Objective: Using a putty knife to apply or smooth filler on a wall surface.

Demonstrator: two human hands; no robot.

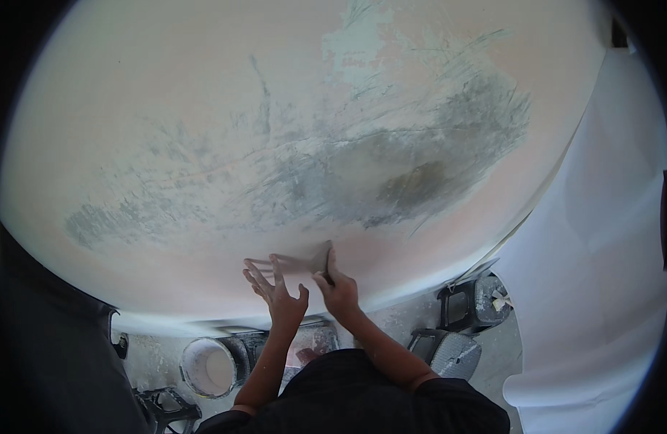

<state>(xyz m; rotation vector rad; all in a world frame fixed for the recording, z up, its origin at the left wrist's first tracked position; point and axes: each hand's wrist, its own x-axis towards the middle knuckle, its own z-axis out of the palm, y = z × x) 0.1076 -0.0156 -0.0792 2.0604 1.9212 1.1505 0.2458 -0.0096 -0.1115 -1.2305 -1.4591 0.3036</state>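
Note:
A large curved panel (167,278), pale pink and whitish, fills most of the view in front of me. Across its middle runs a broad grey scuffed patch (355,173) with a brownish spot toward its right end. Near the panel's lower part, my right hand (338,291) grips a small flat grey piece (321,259) against the surface; its exact kind is unclear. Just left of it, my left hand (284,298) has its fingers spread, with the tips at the panel and nothing held. Both hands look dusted with pale powder.
Below the panel stand a whitish bucket (207,367) and dark stools, one at the lower left (167,409), others at the right (449,351). A white sheet (601,239) hangs along the right; dark material (51,347) covers the left.

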